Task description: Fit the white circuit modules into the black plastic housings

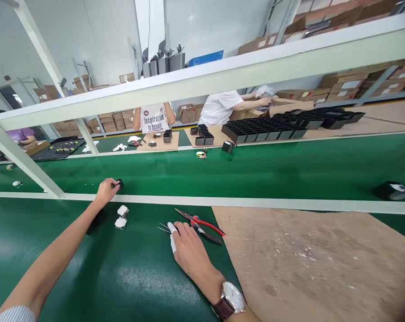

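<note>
My left hand (107,191) reaches past the white rail and closes its fingers on a small black box (121,183) over the green belt. Another dark item (95,222) is partly hidden behind my left forearm. Two small circuit boards with white tops, one nearer (121,223) and one farther (123,210), lie between my arms. White covers sit on two fingers of my right hand (190,248), which holds tweezers (163,228) with their thin tips pointing left. Beside that hand lie long-nose pliers (202,226) with red and black handles, jaws toward the upper left.
A brown board (309,255) covers the bench at right. On the green belt (289,170) are a white-topped part (201,154) and black boxes (228,146), (394,191). A white frame bar (202,76) crosses overhead. Two people work opposite, near rows of black cases (262,129).
</note>
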`<state>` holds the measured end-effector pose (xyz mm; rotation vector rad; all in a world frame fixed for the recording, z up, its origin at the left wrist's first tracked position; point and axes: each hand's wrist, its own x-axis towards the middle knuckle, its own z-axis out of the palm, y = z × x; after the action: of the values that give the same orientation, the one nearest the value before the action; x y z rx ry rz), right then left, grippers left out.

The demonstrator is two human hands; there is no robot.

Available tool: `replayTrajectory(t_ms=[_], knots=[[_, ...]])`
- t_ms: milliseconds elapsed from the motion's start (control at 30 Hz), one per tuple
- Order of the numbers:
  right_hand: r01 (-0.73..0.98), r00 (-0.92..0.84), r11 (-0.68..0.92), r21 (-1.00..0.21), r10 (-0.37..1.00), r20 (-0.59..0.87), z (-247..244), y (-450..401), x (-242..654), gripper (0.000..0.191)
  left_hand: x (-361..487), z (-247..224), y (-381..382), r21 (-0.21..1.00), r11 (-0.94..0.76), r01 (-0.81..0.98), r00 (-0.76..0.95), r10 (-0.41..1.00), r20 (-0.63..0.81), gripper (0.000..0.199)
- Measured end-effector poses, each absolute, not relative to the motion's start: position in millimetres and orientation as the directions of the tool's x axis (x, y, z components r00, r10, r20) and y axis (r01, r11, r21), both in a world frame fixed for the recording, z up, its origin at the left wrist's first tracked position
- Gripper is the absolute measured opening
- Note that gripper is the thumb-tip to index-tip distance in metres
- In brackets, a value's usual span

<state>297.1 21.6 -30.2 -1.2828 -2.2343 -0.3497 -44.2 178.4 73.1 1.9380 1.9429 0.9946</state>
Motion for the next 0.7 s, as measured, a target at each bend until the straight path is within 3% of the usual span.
replayTrajectory(t_ms=[167,333,467,600,700], knots=[[0.855,-0.396,0.518,-0.036,0.695,0.6,-32.6,23.1,297.7,0.042,-59.9,72.0,184.0,0.458,-0.08,0.886,-0.062,0.956,0.286,0.03],[0.841,-0.41,0.541,-0.033,0.675,0.613,-25.6,19.2,295.3,0.035,-65.9,76.7,123.9,0.364,-0.268,0.892,0.168,0.944,0.283,0.043],[0.779,-0.459,0.623,-0.074,0.646,0.61,-18.7,14.1,288.2,0.028,-49.8,60.9,60.7,0.313,-0.391,0.865,0.332,0.916,0.226,0.037],[0.709,-0.506,0.698,-0.101,0.603,0.617,-15.8,10.1,279.7,0.033,-40.3,49.1,29.9,0.193,-0.494,0.848,0.418,0.847,0.33,0.037],[0.669,-0.542,0.733,-0.121,0.593,0.596,-12.6,7.5,274.8,0.035,-62.7,56.2,29.7,0.077,-0.411,0.908,0.341,0.835,0.433,0.034]])
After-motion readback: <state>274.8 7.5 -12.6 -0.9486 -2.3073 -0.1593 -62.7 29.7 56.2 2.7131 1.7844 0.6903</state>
